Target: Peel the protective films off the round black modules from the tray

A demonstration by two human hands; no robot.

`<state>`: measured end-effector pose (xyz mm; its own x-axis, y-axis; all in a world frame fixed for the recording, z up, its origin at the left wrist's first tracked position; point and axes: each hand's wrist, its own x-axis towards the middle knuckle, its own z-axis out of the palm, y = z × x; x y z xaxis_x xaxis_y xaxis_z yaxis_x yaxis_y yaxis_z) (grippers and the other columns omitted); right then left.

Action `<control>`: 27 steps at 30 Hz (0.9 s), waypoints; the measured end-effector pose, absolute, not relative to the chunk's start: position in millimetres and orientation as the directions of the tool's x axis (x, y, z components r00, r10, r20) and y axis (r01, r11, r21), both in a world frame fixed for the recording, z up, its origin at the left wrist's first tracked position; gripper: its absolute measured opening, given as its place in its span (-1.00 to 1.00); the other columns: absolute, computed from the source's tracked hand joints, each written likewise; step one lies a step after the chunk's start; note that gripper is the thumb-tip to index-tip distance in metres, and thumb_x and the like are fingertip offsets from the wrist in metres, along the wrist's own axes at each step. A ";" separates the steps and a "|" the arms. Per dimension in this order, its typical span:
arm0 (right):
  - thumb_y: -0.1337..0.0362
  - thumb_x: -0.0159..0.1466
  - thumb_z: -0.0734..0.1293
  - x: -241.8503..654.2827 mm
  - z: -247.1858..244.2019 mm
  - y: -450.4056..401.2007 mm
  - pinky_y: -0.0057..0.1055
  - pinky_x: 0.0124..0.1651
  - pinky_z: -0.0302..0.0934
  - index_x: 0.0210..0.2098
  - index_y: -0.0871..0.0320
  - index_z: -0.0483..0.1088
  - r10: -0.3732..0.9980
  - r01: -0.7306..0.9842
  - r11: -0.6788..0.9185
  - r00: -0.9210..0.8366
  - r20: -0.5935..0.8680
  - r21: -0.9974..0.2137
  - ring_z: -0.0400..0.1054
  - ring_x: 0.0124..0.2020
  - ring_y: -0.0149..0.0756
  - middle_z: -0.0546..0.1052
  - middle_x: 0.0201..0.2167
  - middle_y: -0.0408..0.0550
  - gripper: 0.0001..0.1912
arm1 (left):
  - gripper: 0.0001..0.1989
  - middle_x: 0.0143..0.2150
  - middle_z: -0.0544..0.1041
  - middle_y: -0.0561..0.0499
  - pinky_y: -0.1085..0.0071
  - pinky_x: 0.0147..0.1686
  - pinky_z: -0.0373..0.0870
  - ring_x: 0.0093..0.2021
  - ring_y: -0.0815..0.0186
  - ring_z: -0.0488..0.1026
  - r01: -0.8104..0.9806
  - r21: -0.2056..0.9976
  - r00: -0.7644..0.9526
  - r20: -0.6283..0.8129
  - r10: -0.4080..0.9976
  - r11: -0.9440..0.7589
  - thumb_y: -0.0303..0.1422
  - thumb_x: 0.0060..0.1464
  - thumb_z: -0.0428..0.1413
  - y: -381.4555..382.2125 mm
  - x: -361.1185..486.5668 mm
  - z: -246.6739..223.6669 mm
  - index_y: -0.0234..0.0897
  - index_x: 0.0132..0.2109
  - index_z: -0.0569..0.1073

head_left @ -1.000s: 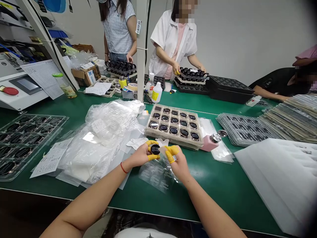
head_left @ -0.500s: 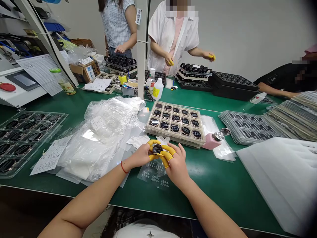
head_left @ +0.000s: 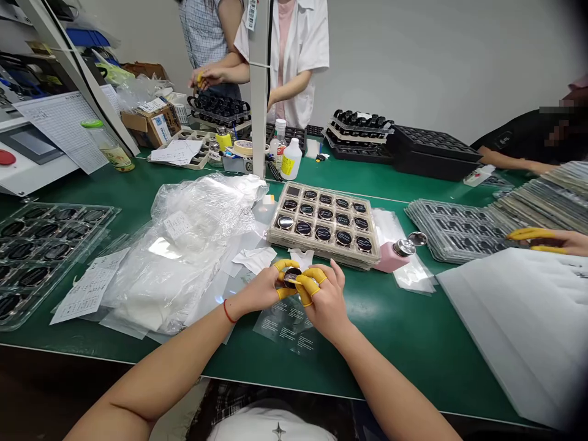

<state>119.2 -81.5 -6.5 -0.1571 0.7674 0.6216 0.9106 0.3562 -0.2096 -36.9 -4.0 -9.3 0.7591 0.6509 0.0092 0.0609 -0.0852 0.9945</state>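
Observation:
A round black watch face (head_left: 292,277) is gripped at its edge by my left hand (head_left: 269,286), which wears yellow finger cots. My right hand (head_left: 324,297), also in yellow cots, pinches at the right side of the same disc. Beneath both hands a clear film sheet (head_left: 287,327) printed with small white text lies on the green table (head_left: 390,343). Just beyond them sits a stacked tray (head_left: 324,223) of round black discs. White wipes (head_left: 255,260) lie between that tray and my left hand.
Plastic bags (head_left: 184,245) and a disc tray (head_left: 50,245) cover the left. A pink pump bottle (head_left: 395,252), clear trays (head_left: 459,226) and white foam sheets (head_left: 514,318) are at right. A co-worker's yellow-cotted hand (head_left: 546,240) reaches in there.
A co-worker's hand has come in at the right edge over the clear trays. The person in white has shifted left behind the post. My hands stay around the disc, with my right fingers slightly moved.

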 end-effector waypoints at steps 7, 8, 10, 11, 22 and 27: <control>0.38 0.22 0.20 118.9 -5.4 -72.2 -0.07 0.19 -0.11 -0.31 0.08 0.36 0.791 0.925 0.279 -0.069 0.608 -0.257 0.25 -0.16 -0.23 0.46 -0.35 -0.10 -0.87 | -0.58 -0.23 0.46 -0.01 0.41 -0.33 0.37 -0.32 0.31 0.43 0.056 0.994 0.740 0.022 0.672 -0.095 -0.34 0.02 0.14 -7.4 -34.9 -13.8 -0.24 0.03 0.25; 0.39 0.22 0.20 119.7 -5.3 -70.6 -0.08 0.18 -0.10 -0.32 0.08 0.36 0.792 0.929 0.265 -0.056 0.607 -0.260 0.25 -0.17 -0.23 0.46 -0.36 -0.09 -0.87 | -0.57 -0.23 0.46 -0.01 0.41 -0.32 0.37 -0.31 0.30 0.44 0.050 0.995 0.745 0.020 0.667 -0.085 -0.35 0.01 0.15 -7.9 -34.4 -14.1 -0.24 0.04 0.25; 0.40 0.21 0.18 121.7 -5.1 -67.6 -0.08 0.16 -0.08 -0.32 0.09 0.36 0.799 0.933 0.240 -0.034 0.601 -0.267 0.25 -0.20 -0.22 0.45 -0.37 -0.08 -0.86 | -0.54 -0.19 0.46 -0.03 0.40 -0.29 0.38 -0.27 0.28 0.44 0.035 0.998 0.753 0.012 0.658 -0.058 -0.34 0.00 0.17 -8.8 -33.1 -14.6 -0.23 0.06 0.25; 0.40 0.21 0.18 122.7 -5.2 -66.2 -0.08 0.16 -0.07 -0.32 0.10 0.36 0.802 0.934 0.234 -0.027 0.596 -0.272 0.25 -0.22 -0.22 0.45 -0.38 -0.07 -0.85 | -0.51 -0.16 0.46 -0.05 0.39 -0.27 0.38 -0.25 0.28 0.45 0.026 0.999 0.757 0.006 0.653 -0.039 -0.34 -0.01 0.18 -9.0 -32.3 -15.0 -0.23 0.08 0.24; 0.18 0.24 0.19 172.5 -20.7 -51.4 -0.30 -0.21 0.25 -0.08 0.15 0.32 0.919 0.632 0.036 0.284 0.274 -0.774 0.38 -0.22 -0.21 0.51 -0.19 0.01 -0.70 | -0.48 -0.27 0.49 0.01 0.20 -0.09 0.43 -0.21 0.24 0.52 -0.005 0.978 0.793 -0.123 0.597 0.207 -0.37 -0.09 0.24 1.6 -34.5 -14.9 -0.24 0.01 0.21; 0.27 0.20 0.22 177.2 -27.1 -48.8 -0.21 -0.18 0.20 -0.30 0.17 0.46 0.946 0.836 -0.112 0.255 0.198 -0.537 0.35 -0.21 -0.12 0.52 -0.30 0.07 -0.80 | -0.44 -0.24 0.49 -0.01 0.19 -0.08 0.42 -0.19 0.22 0.52 0.008 0.979 0.791 -0.130 0.598 0.203 -0.35 -0.10 0.25 2.7 -36.2 -12.6 -0.23 0.03 0.21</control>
<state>177.2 -48.8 -27.1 0.2547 0.9464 0.1985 0.8358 -0.1122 -0.5374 -36.2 2.7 -12.6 0.7906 0.5983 -0.1303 0.0075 0.2032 0.9791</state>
